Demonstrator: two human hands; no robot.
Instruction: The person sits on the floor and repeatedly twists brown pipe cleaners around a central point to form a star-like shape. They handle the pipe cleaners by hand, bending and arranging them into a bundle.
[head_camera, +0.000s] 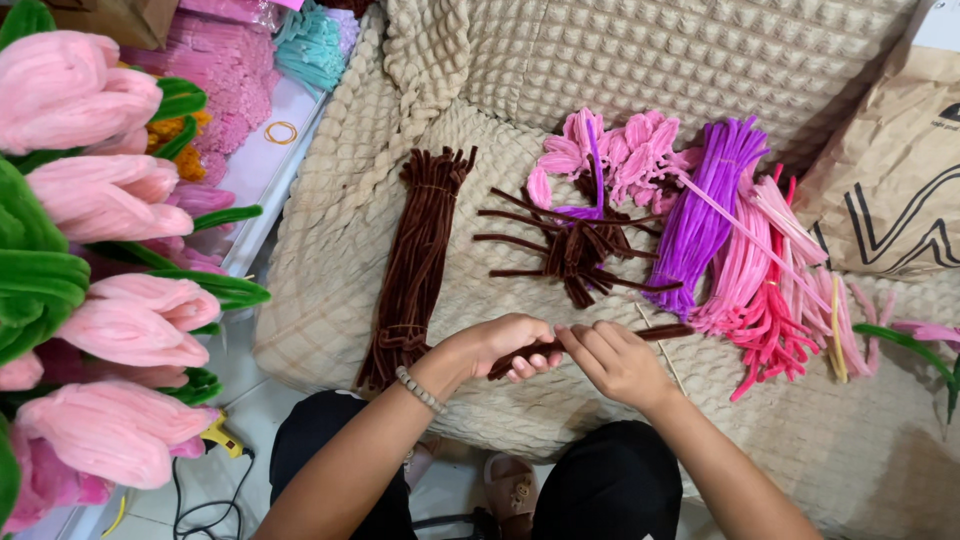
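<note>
Much of the brown pipe cleaner (600, 342) is buried inside the two hands, so only a short stub below the left hand (500, 345) and a longer tail past the right hand (610, 360) can be seen; whether it is one stem or several is hard to make out. Its long axis runs nearly level, rising slightly toward the purple bundle (700, 215), with the free end pointing that way. It sits just in front of the loose brown pile (575, 245), over the beige quilted cushion (480, 160). The left hand curls into a closed grip around the stem, knuckles up, a beaded bracelet (418, 388) at the wrist. The right hand pinches it with thumb and fingertips, forearm angled in from the lower right.
</note>
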